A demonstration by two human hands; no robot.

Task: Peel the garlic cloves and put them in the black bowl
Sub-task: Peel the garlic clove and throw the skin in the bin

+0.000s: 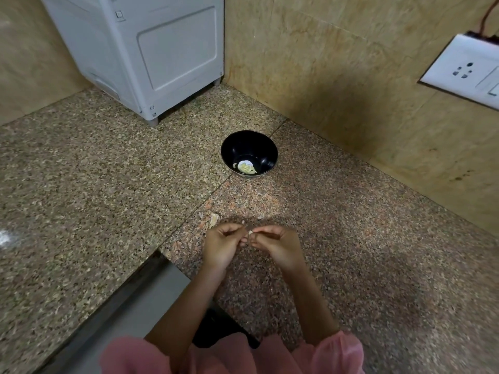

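Left hand and right hand, fingertips together

Two hands, the left hand and right hand, pinch one garlic clove. One black bowl holds peeled cloves too clumped to count. One loose scrap, one white appliance and one socket plate show.

L hand + R hand pinch garlic clove btwn them; peeled cloves in black bowl, granite counter.
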